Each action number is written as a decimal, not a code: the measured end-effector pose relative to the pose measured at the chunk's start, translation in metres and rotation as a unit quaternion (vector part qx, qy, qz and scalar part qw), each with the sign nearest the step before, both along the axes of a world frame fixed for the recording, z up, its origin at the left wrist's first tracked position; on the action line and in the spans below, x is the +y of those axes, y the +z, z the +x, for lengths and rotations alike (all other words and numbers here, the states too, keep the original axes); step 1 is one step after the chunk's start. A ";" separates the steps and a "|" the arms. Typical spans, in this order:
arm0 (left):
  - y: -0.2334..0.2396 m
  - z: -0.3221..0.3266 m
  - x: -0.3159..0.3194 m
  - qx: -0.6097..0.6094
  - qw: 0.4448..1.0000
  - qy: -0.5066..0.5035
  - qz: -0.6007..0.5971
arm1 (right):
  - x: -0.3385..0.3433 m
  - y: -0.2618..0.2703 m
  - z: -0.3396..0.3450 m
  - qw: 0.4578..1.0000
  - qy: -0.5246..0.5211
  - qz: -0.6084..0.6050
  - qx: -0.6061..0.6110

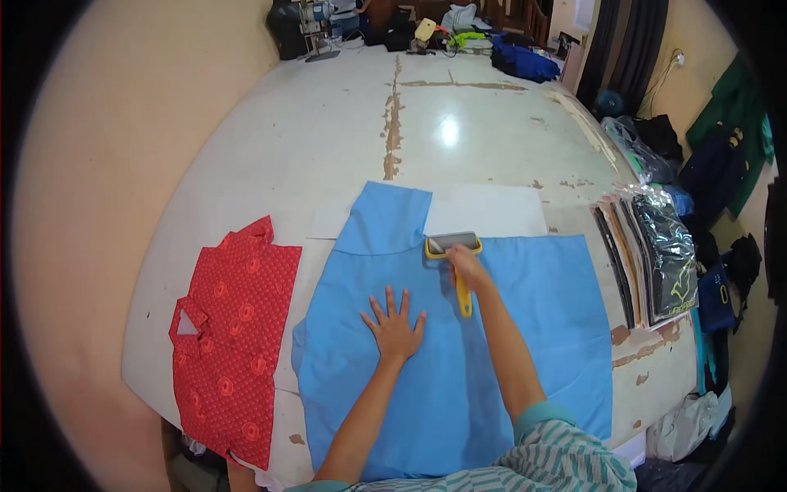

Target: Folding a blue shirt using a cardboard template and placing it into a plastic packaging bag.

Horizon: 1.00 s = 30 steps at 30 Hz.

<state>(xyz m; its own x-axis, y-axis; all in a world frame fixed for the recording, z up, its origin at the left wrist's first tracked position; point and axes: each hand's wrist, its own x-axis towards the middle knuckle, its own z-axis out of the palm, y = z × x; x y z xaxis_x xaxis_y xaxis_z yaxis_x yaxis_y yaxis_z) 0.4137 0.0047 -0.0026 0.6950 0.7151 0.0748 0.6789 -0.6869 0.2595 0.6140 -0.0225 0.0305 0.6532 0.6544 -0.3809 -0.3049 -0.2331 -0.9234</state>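
A light blue short-sleeved garment (442, 369) lies spread flat across the white table, one sleeve pointing away from me. My left hand (393, 329) rests palm down on the fabric with its fingers spread. To its right, my right hand (467, 265) grips a lint roller (465, 295) with a yellow handle and frame. The roller's grey head lies at the garment's far edge, just beside the sleeve. A white sheet (492, 206) shows beyond that edge, partly under the garment. How firmly the roller presses on the cloth cannot be told.
A red patterned shirt (237, 344) lies at the left. Garments in clear plastic bags (667, 264) are stacked at the right. The table (307, 135) has peeling patches. At its far end are a cutting machine (316, 27), blue cloth (522, 58) and other items.
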 end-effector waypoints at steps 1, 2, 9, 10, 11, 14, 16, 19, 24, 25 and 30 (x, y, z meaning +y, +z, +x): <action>0.001 -0.001 0.002 -0.001 1.000 0.004 0.004 | 0.006 0.002 0.003 1.000 0.001 -0.003 0.004; 0.002 -0.001 0.002 -0.003 1.000 0.005 0.007 | 0.007 0.004 0.005 0.999 0.004 -0.024 0.031; 0.002 -0.005 0.006 -0.009 1.000 0.006 0.014 | -0.074 -0.007 -0.043 0.997 0.072 0.010 0.017; 0.000 -0.007 0.008 -0.008 1.000 0.011 0.011 | -0.093 -0.008 -0.055 0.997 0.076 -0.002 0.024; -0.002 -0.006 0.008 -0.009 1.000 0.012 0.006 | -0.115 -0.006 -0.066 0.997 0.077 -0.016 0.029; -0.002 -0.005 0.006 -0.014 1.000 0.013 -0.010 | -0.179 0.011 -0.101 0.996 0.052 -0.046 0.049; 0.000 -0.002 0.003 -0.012 1.000 0.009 -0.009 | -0.206 0.023 -0.115 0.995 0.036 -0.058 0.070; -0.002 0.000 0.004 -0.009 1.000 0.010 -0.006 | -0.217 0.024 -0.121 0.994 0.033 -0.075 0.077; -0.002 -0.008 0.009 -0.021 1.000 0.018 0.008 | -0.151 0.005 -0.082 0.999 0.028 -0.036 0.029; -0.001 -0.007 0.008 -0.024 0.999 0.019 0.009 | -0.131 0.000 -0.065 0.999 0.026 -0.034 0.016; 0.009 0.002 0.000 -0.014 0.999 0.015 -0.024 | -0.054 -0.004 0.022 1.000 0.004 -0.011 -0.017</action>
